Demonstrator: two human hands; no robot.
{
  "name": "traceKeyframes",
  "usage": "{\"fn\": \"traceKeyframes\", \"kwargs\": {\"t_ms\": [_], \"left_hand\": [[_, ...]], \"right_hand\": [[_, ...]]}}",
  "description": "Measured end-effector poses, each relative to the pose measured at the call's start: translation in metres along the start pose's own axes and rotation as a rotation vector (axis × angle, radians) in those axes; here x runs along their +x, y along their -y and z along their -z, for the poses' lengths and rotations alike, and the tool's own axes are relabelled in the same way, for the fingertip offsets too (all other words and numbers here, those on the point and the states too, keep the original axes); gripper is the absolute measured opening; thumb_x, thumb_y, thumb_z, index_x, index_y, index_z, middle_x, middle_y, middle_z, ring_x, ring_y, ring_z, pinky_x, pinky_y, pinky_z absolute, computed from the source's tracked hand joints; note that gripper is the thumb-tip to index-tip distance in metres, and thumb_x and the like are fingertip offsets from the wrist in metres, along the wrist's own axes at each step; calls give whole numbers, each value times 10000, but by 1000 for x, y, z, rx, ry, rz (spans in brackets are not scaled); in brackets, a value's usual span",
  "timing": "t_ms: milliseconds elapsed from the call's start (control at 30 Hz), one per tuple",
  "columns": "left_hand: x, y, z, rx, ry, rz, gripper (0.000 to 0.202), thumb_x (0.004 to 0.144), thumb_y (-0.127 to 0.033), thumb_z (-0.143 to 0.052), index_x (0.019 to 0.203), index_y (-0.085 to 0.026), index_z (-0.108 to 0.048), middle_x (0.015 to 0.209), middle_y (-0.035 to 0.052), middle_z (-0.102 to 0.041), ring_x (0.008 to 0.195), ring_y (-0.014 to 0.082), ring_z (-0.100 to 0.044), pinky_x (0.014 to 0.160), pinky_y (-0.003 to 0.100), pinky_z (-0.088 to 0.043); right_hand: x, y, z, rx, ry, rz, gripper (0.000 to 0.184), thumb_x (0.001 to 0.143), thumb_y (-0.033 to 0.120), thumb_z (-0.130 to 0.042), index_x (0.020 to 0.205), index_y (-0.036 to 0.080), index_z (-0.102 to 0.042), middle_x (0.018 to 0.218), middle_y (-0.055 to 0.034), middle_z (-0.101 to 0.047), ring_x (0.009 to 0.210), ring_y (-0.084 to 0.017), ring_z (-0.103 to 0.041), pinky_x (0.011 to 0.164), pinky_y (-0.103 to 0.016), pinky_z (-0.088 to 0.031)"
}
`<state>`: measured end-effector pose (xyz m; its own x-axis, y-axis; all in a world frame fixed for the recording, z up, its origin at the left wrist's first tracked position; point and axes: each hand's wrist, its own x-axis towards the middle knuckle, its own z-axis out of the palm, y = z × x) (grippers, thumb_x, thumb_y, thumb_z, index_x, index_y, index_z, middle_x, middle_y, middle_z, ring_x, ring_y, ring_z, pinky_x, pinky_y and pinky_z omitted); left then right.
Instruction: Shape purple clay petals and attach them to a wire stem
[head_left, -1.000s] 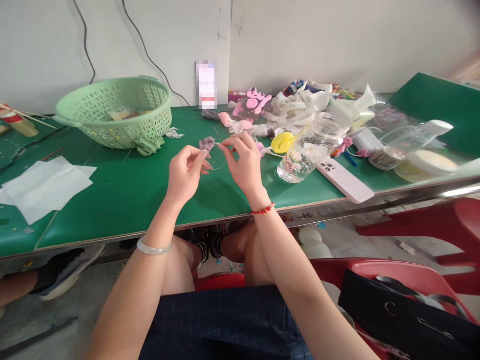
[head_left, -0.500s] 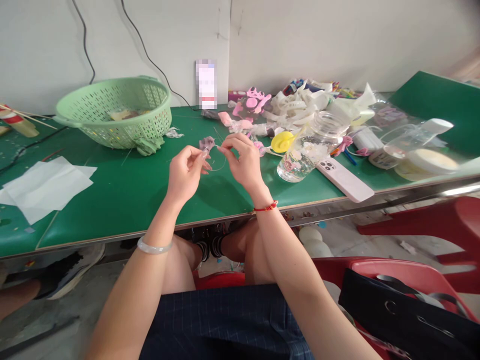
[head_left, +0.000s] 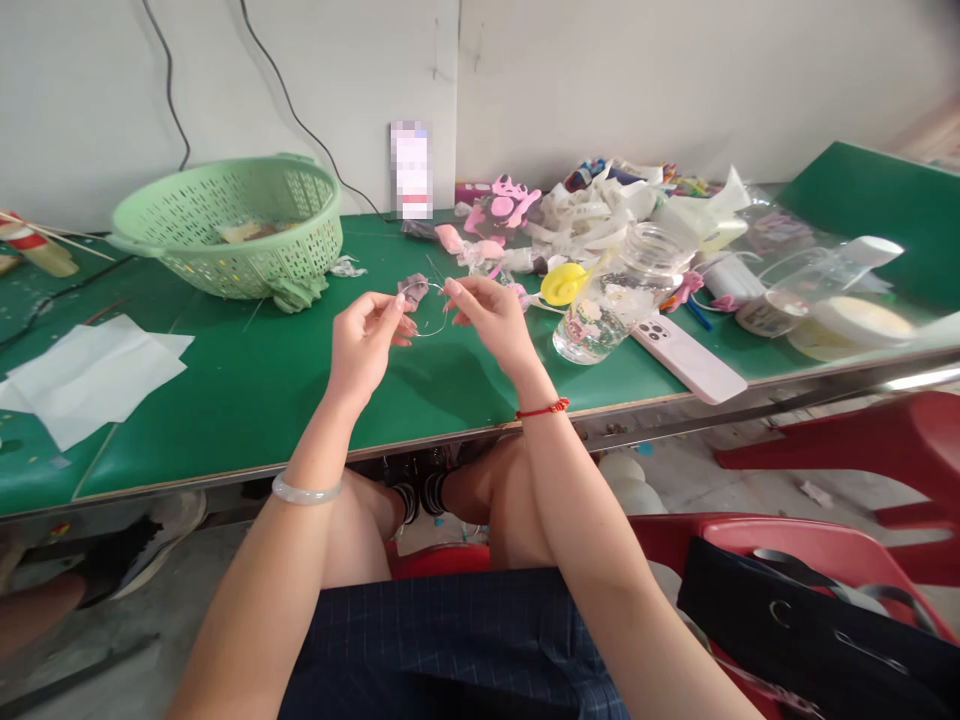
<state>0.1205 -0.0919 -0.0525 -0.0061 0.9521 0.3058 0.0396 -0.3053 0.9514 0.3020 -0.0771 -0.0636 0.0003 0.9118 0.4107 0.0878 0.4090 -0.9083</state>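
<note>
My left hand (head_left: 366, 345) and my right hand (head_left: 489, 325) are raised together above the green work table (head_left: 247, 390). A thin wire loop (head_left: 429, 312) runs between them, with a small mauve fabric petal (head_left: 412, 290) at its left end. The left fingertips pinch the petal and wire. My right thumb and fingers hold the wire's other side. A pale bangle (head_left: 306, 490) circles my left wrist, and a red string bracelet (head_left: 543, 408) circles my right.
A green plastic basket (head_left: 229, 230) stands at the back left, with white paper sheets (head_left: 90, 380) in front. To the right lie a glass jar (head_left: 622, 295), a phone in a pale pink case (head_left: 690, 360), and heaped pink and white scraps (head_left: 592, 210). A black bag (head_left: 810, 630) rests on a red chair.
My right hand has drawn slightly right and lower, away from the left. The wire loop now shows wider between my hands.
</note>
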Motion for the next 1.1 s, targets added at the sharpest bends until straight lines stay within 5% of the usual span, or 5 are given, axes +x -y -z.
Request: {"fn": "traceKeyframes", "kwargs": {"t_ms": [167, 600, 767, 1100], "left_hand": [[0, -1, 0, -3, -5, 9, 379, 860, -557, -756, 834, -184, -698, 706, 26, -716, 648, 134, -704, 571, 217, -564], [-3, -8, -1, -82, 55, 27, 397, 797, -552, -819, 867, -181, -698, 765, 33, -745, 728, 143, -731, 646, 235, -599], [-3, -8, -1, -117, 24, 14, 400, 766, -531, -850, 875, -180, -694, 739, 23, -740, 717, 147, -739, 657, 248, -606], [-2, -7, -1, -177, 28, 14, 375, 734, -523, -878, 869, -209, -723, 652, -11, -705, 619, 122, -691, 634, 241, -588]], "right_hand": [[-1, -1, -4, 42, 100, 0, 518, 834, 703, -693, 851, 185, -711, 675, 11, -677, 560, -88, -579, 591, -243, -490], [-1, 4, -5, 118, 22, -92, 451, 776, 616, -800, 794, 175, -707, 621, 22, -655, 513, -72, -528, 535, -231, -451], [-5, 14, -12, 348, 51, -220, 383, 810, 552, -805, 778, 195, -672, 693, 31, -663, 555, -57, -531, 553, -211, -445], [-5, 24, -16, 515, 88, -352, 416, 839, 504, -811, 679, 200, -575, 612, 67, -549, 491, -48, -327, 466, -227, -288]]}}
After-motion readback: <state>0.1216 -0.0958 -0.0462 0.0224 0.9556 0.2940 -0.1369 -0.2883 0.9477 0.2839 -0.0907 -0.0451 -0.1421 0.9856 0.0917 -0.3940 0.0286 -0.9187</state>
